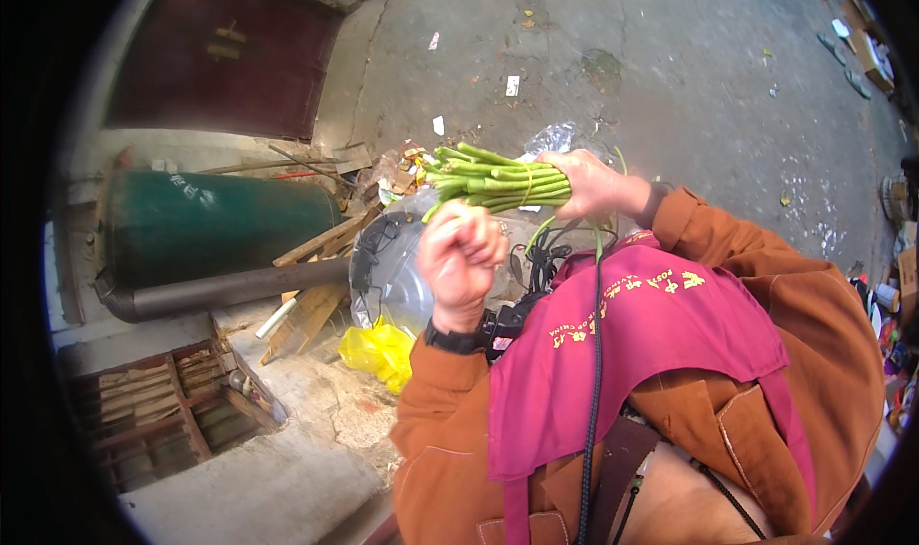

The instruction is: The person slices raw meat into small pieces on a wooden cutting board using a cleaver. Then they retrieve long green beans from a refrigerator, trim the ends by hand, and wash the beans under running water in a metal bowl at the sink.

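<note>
My right hand grips a bundle of green vegetable stems around its right part. The cut ends point left, and a thin yellowish band circles the bundle near my fingers. A few loose stems stick out below and behind that hand. My left hand, slightly blurred, is curled into a fist just below the cut ends, with nothing visible in it. It overlaps the lower left of the bundle, and whether it touches the stems is unclear.
Left of my hands are a clear plastic-covered round container, a yellow plastic bag, wooden boards, a metal pipe and a green cylinder. Black cords hang by my magenta apron. Litter dots the concrete floor.
</note>
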`<state>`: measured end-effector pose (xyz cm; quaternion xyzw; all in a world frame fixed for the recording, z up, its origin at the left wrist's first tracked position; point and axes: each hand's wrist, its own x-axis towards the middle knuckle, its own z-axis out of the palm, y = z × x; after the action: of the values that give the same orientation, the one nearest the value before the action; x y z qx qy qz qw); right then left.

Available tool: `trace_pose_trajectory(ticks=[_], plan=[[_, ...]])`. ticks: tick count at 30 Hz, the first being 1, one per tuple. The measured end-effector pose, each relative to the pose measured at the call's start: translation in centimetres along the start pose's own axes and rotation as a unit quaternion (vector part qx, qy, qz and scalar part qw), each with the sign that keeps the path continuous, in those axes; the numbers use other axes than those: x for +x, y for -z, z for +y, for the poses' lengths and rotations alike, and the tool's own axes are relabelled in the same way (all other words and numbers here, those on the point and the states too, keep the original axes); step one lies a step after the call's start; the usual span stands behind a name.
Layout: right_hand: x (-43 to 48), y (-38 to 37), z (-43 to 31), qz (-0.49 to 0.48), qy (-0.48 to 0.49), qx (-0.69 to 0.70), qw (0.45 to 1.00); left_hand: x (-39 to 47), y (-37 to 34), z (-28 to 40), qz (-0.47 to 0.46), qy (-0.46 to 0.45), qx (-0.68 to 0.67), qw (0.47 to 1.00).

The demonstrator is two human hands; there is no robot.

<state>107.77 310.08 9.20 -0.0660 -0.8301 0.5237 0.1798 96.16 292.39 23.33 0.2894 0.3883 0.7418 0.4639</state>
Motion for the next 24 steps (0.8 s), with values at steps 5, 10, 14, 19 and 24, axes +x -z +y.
trace_pose_trajectory(ticks=[5,10,14,19,24], plan=[[-1.0,-0.5,-0.2,0.049,0.016,0.022,0.998,-0.1,0.4,8.2,0.042,-0.196,0.24,0.95],[-1.5,-0.4,-0.3,0.048,0.0,0.024,0.999,3.8,4.3,7.6,0.137,-0.157,0.784,0.584],[-1.8,-0.2,-0.4,0.023,-0.002,-0.016,1.0,3.8,4.8,5.7,-0.027,-0.168,0.741,0.649],[-2.6,-0.2,-0.7,-0.006,-0.004,-0.012,1.0,3.8,4.4,4.7,-0.122,-0.168,0.775,0.596],[-3.3,0.1,-0.9,0.001,0.01,-0.005,1.0,3.2,4.5,4.9,-0.168,-0.126,0.772,0.6]])
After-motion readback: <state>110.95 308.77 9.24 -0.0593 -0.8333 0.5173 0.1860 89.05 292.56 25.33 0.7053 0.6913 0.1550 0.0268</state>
